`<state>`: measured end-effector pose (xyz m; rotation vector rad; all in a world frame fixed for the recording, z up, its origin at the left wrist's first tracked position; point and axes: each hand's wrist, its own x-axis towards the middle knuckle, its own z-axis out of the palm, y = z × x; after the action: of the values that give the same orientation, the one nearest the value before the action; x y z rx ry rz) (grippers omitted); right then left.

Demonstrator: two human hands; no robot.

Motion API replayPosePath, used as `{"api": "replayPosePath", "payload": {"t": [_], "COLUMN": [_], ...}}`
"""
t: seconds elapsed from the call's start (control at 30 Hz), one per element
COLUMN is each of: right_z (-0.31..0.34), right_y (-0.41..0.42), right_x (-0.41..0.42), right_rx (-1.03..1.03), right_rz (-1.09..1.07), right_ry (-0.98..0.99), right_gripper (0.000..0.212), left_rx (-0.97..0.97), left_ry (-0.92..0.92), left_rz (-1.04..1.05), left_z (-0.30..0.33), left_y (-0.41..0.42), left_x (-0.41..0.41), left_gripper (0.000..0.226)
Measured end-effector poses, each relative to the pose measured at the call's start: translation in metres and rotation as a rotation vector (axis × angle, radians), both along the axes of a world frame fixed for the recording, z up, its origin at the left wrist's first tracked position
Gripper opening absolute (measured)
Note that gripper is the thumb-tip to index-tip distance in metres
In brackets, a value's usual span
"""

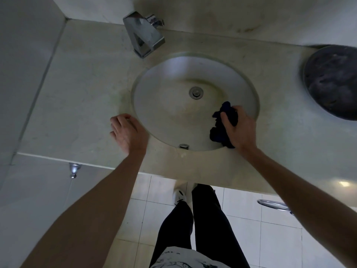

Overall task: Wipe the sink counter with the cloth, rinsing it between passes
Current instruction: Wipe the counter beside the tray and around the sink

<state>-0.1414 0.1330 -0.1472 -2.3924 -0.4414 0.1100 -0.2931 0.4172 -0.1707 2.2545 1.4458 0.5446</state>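
Right hand [240, 128] sits at the lower right of the basin, fingers and thumb curled round a dark blue cloth [222, 125]; the grip is closed tight on the bunched fabric; the cloth hangs crumpled below and to the left of the hand, inside the sink [173, 105], against its lower right wall. Left hand [128, 132] lies at centre left of the frame, on the pale stone surface [83, 97] just beside the sink's left rim; its fingers are loosely bent and hold nothing; whether the palm presses the surface or only hovers close cannot be told.

The sink is round and set into the surface; a metal drain [196, 92] sits near its middle; a small metal overflow cap [184, 146] shows at the lower rim. A square chrome tap [144, 34] stands at upper centre, spout angled toward the basin; no running water is discernible. A dark round bowl [332, 82] rests on the surface at the right edge of the frame, well apart from the sink, partly cut off.

Below the surface's front edge: white floor tiles [241, 206], dark trousers [208, 219], one white shoe [179, 196]; a chrome fitting [74, 169] projects from the wall at lower left; a curved metal rail [274, 204] shows at lower right.
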Motion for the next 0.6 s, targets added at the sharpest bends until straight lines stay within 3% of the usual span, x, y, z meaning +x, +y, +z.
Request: {"api": "replayPosePath", "payload": {"t": [0.17,0.3,0.5,0.6], "right_z": [0.003,0.02,0.012,-0.005], "right_y": [0.051,0.092,0.155,0.178], "right_x": [-0.047,-0.027,-0.041,-0.059], "right_rx": [0.056,0.181,0.238,0.241], "right_rz": [0.059,0.051,0.416,0.475], "right_ry": [0.1,0.08,0.191,0.242], "right_gripper": [0.038,0.035,0.033,0.031], "left_rx": [-0.004,-0.016,-0.021,-0.045], "left_ry": [0.026,-0.007,-0.109,-0.185], "left_rz": [0.006,0.015,0.023,0.038], "left_z": [0.005,0.005,0.003,0.002], "left_y": [-0.002,-0.002,-0.001,-0.001], "left_x": [0.0,0.001,-0.001,-0.003], "left_gripper": [0.034,0.025,0.023,0.021]}}
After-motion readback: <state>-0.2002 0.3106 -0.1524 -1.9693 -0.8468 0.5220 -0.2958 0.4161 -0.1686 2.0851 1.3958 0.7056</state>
